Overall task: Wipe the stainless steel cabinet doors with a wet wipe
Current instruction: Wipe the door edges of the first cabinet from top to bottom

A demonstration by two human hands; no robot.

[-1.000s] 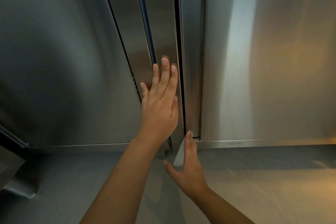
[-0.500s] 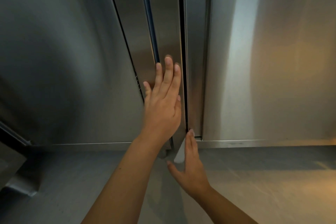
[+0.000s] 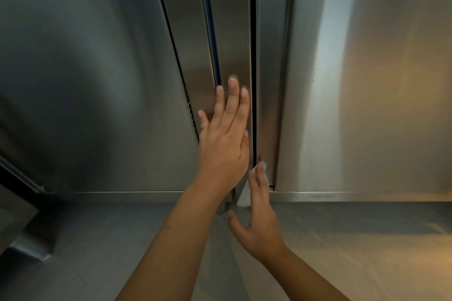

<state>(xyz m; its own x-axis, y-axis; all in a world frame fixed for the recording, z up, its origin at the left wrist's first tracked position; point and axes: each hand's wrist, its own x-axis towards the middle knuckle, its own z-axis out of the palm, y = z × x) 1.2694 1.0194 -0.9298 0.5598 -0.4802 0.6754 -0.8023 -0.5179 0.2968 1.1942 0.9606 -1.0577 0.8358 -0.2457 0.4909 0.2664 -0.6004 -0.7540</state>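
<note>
The right hand (image 3: 260, 225) has slid a little higher up the seam than half a second ago, and the white wet wipe (image 3: 243, 199) now peeks out past its fingertips. Its fingers are straight and close together with the thumb spread, pressing the wipe flat against the narrow inner edge strip (image 3: 271, 56) of the right brushed stainless steel cabinet door (image 3: 367, 80), near its bottom. The left hand (image 3: 223, 151) lies flat on the left steel door's edge panel (image 3: 232, 44), fingers straight and slightly apart, just beside the dark gap (image 3: 253, 56). A grey steel surface (image 3: 342, 239) runs below the doors.
</note>
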